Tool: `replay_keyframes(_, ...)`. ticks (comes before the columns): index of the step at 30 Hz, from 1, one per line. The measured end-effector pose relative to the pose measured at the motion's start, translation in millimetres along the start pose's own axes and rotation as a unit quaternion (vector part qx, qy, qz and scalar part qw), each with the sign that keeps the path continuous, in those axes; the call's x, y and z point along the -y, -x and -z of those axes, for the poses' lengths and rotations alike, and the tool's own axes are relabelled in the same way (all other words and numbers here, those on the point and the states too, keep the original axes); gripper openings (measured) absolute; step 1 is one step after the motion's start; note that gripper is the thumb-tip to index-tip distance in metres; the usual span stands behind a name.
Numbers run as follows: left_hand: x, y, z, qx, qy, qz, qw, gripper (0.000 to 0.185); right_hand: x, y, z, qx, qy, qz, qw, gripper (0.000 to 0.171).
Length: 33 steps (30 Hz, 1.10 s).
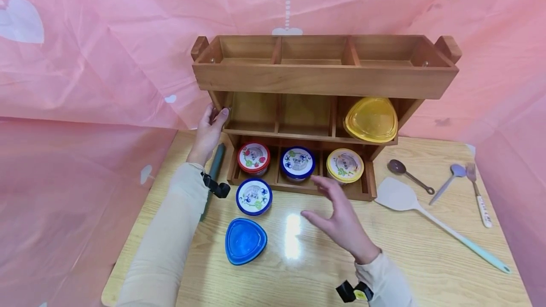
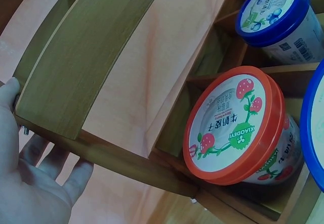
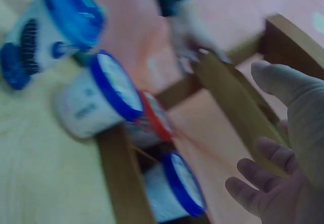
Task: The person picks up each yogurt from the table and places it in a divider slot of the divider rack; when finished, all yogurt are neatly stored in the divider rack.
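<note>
My left hand (image 1: 209, 132) grips the left side of a three-tier wooden rack (image 1: 324, 79) at its middle shelf; the left wrist view has the thumb at the board's end and the fingers under the side rail. My right hand (image 1: 339, 217) is empty, thumb and fingers spread, in front of the bottom tier. That tier holds a red-lidded tub (image 1: 253, 158), a blue-lidded tub (image 1: 297, 162) and a yellow-lidded tub (image 1: 344, 166). A yellow triangular-lidded container (image 1: 371, 120) sits in the right compartment of the middle shelf.
In front of the rack stand another blue-lidded tub (image 1: 254, 196) and a blue triangular-lidded container (image 1: 245, 240). Right of it lie a brown spoon (image 1: 397, 167), a white spatula (image 1: 398, 195), a purple-headed utensil (image 1: 458, 171) and a fork (image 1: 471, 173). A dark green object (image 1: 217, 160) lies left.
</note>
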<state>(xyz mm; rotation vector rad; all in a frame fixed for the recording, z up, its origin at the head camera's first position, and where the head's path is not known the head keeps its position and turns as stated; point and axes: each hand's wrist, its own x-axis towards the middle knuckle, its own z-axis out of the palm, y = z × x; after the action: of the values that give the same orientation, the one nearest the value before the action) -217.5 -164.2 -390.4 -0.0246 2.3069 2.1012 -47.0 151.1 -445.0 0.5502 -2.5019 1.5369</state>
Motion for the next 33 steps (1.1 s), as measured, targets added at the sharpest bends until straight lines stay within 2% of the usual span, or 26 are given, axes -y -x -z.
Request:
replay_keyframes(4,-0.6,0.9,-0.1,0.0,-0.005,0.003,1.0,0.054,0,1,-17,0.079,0.005,-0.003,0.997,0.079)
replay_keyframes(9,-0.6,0.9,0.3,-0.001,-0.014,0.006,0.9999,0.055,2,4,-39,0.159,0.009,-0.007,0.987,0.081)
replay_keyframes(15,-0.9,0.7,0.0,-0.003,-0.011,0.01,0.9999,0.056,3,8,-62,0.24,-0.011,-0.023,0.97,0.085)
replay_keyframes(20,-1.8,1.6,-0.1,-0.004,-0.012,0.015,0.9998,0.057,1,9,-77,0.301,-0.033,-0.059,0.951,0.091)
replay_keyframes(25,-1.4,1.3,0.1,-0.003,-0.009,0.007,0.9999,0.056,3,8,-89,0.335,-0.041,-0.071,0.939,0.097)
replay_keyframes(30,0.7,0.0,-0.1,-0.004,-0.005,0.002,1.0,0.056,5,7,-100,0.354,-0.053,-0.075,0.931,0.099)
replay_keyframes(33,9.5,-5.7,0.3,-0.008,0.008,-0.005,0.9999,0.055,5,8,-104,0.363,-0.053,-0.08,0.927,0.099)
